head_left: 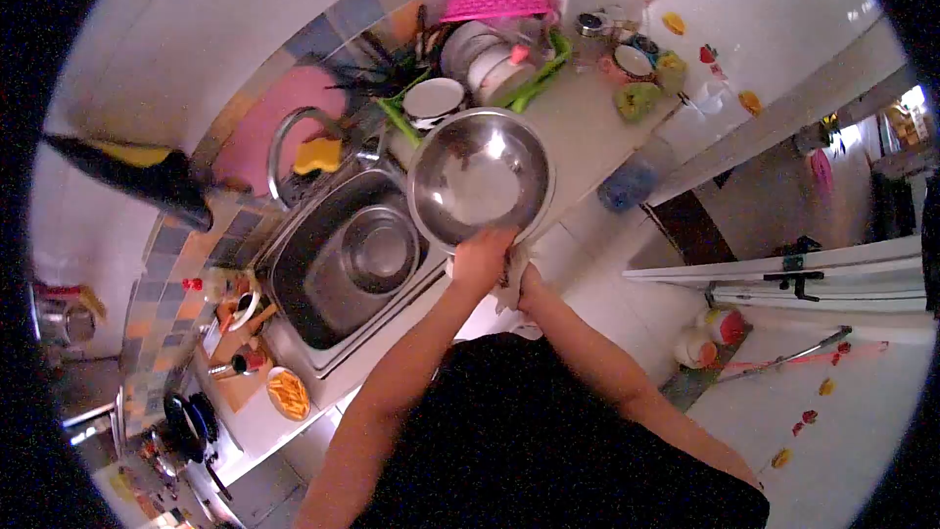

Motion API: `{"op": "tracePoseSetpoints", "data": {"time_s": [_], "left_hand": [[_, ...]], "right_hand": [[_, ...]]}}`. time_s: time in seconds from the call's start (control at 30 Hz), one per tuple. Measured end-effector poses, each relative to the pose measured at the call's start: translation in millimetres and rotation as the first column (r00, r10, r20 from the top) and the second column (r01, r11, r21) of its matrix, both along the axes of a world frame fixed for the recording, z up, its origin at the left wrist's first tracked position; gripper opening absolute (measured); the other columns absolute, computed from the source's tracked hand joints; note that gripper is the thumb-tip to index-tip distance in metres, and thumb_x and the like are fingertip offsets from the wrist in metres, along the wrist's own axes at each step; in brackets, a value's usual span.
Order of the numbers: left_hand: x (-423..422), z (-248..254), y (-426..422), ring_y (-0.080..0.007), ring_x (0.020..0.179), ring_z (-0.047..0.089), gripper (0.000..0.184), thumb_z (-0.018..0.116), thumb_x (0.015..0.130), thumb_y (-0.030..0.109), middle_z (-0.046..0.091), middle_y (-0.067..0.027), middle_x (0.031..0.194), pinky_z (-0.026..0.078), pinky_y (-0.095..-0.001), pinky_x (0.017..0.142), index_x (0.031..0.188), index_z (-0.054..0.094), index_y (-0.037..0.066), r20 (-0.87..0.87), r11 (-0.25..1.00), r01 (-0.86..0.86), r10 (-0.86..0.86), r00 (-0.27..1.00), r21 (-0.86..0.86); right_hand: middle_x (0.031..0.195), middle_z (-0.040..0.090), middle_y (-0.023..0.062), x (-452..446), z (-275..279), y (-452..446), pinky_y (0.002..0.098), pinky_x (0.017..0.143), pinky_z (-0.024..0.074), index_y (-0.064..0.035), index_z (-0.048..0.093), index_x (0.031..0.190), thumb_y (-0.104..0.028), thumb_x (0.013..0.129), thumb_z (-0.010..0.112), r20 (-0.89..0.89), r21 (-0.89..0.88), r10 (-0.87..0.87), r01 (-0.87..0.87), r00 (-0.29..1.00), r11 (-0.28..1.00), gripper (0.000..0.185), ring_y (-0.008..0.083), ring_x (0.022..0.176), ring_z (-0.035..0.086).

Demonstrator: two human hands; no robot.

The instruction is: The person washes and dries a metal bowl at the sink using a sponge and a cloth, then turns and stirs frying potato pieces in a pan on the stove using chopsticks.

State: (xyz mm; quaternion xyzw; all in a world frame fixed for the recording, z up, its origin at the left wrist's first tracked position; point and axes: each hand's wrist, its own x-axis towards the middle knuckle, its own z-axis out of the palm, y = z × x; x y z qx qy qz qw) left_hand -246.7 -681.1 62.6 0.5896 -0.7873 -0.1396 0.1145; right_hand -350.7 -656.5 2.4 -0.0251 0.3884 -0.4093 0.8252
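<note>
A shiny metal mixing bowl (480,181) is held tilted in front of me, its inside facing me, beside the sink and over the counter edge. My left hand (485,257) is closed on the bowl's near rim. Just to its right, my right hand (530,281) is closed on a pale, crumpled cloth (510,286) against the underside near the rim. The cloth and bowl hide most of the right fingers.
To the left is a metal sink (328,333) with a round metal basin (380,248) in it. A faucet (274,152) arches above. Behind the bowl stands a green dish rack (543,78) with dishes. A plate of orange strips (288,394) sits on the near-left counter.
</note>
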Motion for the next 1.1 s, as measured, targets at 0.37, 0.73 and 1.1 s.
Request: {"op": "tracePoseSetpoints", "data": {"time_s": [0.37,0.73,1.1], "left_hand": [[-83.5,-84.8,-95.2,-0.0284,0.086,0.062,0.026,0.046,0.081,0.014,0.063,-0.0101,0.093,0.050,-0.0412,0.069,0.106,0.054,0.011,-0.080,0.979,0.200,-0.196,0.977,0.041],[-135.1,-114.0,-142.1,-0.0354,0.080,0.061,0.013,0.047,0.079,0.011,0.062,-0.0161,0.082,0.048,-0.0443,0.066,0.090,0.053,0.008,-0.109,0.967,0.243,-0.234,0.966,0.078],[-143.9,-105.3,-151.2,-0.0296,0.120,0.042,0.053,0.052,0.076,0.011,0.045,-0.0138,0.128,0.028,-0.0412,0.103,0.128,0.042,0.012,0.036,0.971,0.120,-0.115,0.993,-0.206]], "right_hand": [[0.122,0.050,0.0106,-119.6,-75.9,-41.6,0.0409,0.089,0.0438,-0.0119,0.043,0.126,-0.035,0.090,0.034,-0.531,-0.467,-0.093,-0.199,0.842,0.862,0.044,0.0272,0.108,0.050],[0.133,0.042,0.0111,-162.7,-85.9,-54.0,0.0422,0.095,0.0403,-0.0089,0.035,0.133,-0.036,0.090,0.034,-0.584,-0.604,-0.184,-0.272,0.791,0.749,0.051,0.0316,0.119,0.043],[0.131,0.044,0.0100,-174.0,-77.1,-54.9,0.0464,0.094,0.0398,-0.0115,0.038,0.132,-0.042,0.089,0.032,0.274,0.025,-0.247,0.250,0.929,0.968,0.054,0.0307,0.116,0.046]]}}
